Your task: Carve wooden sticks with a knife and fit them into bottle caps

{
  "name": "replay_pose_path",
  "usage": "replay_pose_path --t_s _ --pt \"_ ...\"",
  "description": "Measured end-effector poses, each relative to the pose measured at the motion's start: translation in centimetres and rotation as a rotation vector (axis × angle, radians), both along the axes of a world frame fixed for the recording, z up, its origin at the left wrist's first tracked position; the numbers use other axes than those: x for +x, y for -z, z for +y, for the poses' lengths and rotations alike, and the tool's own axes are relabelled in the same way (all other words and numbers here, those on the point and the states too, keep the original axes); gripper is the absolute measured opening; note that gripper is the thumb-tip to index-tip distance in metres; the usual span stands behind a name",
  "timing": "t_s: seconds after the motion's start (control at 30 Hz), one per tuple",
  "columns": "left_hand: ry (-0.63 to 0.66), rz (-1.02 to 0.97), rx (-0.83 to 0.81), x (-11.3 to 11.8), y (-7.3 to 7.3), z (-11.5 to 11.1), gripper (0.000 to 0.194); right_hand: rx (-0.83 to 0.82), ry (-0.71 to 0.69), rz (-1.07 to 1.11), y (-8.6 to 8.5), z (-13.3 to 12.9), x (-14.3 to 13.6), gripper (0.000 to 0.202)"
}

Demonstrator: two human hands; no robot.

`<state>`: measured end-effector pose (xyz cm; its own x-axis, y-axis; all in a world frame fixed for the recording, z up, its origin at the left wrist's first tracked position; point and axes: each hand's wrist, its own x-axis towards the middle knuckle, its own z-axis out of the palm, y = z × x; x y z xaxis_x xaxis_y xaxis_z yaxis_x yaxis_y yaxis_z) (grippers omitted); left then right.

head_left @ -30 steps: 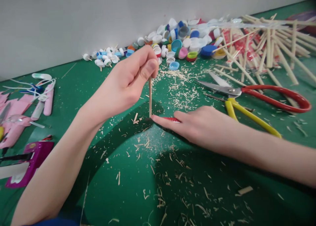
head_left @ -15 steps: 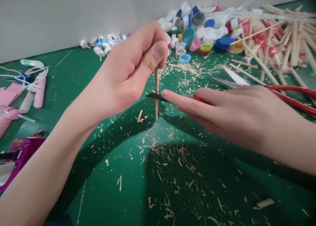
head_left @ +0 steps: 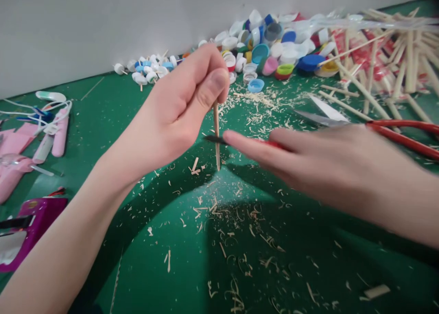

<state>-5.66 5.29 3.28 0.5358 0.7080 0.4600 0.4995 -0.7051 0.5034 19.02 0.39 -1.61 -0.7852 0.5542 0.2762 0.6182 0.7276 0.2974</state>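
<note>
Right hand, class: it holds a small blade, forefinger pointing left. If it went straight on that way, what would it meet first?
The right hand would probably first meet the upright wooden stick pinched by the left hand; the blade already appears to touch it.

Bottle caps (head_left: 270, 44) in many colours are lying heaped at the far side of the green desk (head_left: 103, 117), against the white wall (head_left: 103, 21). Wooden sticks (head_left: 387, 62) are piling up at the far right. Red-handled scissors (head_left: 346, 120) are lying just near of them. Wood shavings (head_left: 233, 231) are littering the near middle. Pink pieces (head_left: 20, 144) are lying at the left, a magenta object (head_left: 34, 218) near of them.
</note>
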Motion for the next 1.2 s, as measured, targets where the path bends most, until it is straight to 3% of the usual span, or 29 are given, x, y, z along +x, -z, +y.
replay_pose_path --t_s 0.07,0.13,0.2,0.37,0.47,0.73,0.97,1.2 --pt "-0.006 -0.004 0.004 0.0 0.1 0.1 0.027 0.025 0.022 0.021 0.2 0.0 0.0 0.083" --pt "-0.016 -0.026 -0.022 0.0 0.1 0.1 0.027 -0.058 -0.095 0.05 0.9 -0.1 0.0 0.078" --pt "-0.024 -0.038 -0.031 -0.1 0.1 0.0 0.025 -0.134 -0.095 0.001 1.2 -0.3 0.0 0.079" --pt "-0.015 0.0 0.018 0.2 0.0 -0.1 0.025 0.057 0.023 -0.055 -0.6 -0.3 0.1 0.084" --pt "-0.013 -0.022 0.003 0.3 0.3 0.1 0.025 0.029 0.03 -0.032 -1.2 -0.3 0.2 0.088" --pt "0.098 -0.133 0.087 0.8 1.5 1.4 0.031 0.053 0.037 0.002 0.0 -0.1 0.4 0.086" --pt "0.105 -0.239 0.003 0.8 2.3 2.0 0.031 0.041 0.033 0.034 0.6 0.1 0.3 0.085" --pt "0.124 -0.24 -0.04 0.8 2.2 1.9 0.031 0.02 0.035 0.004 0.4 -0.1 0.4 0.087"
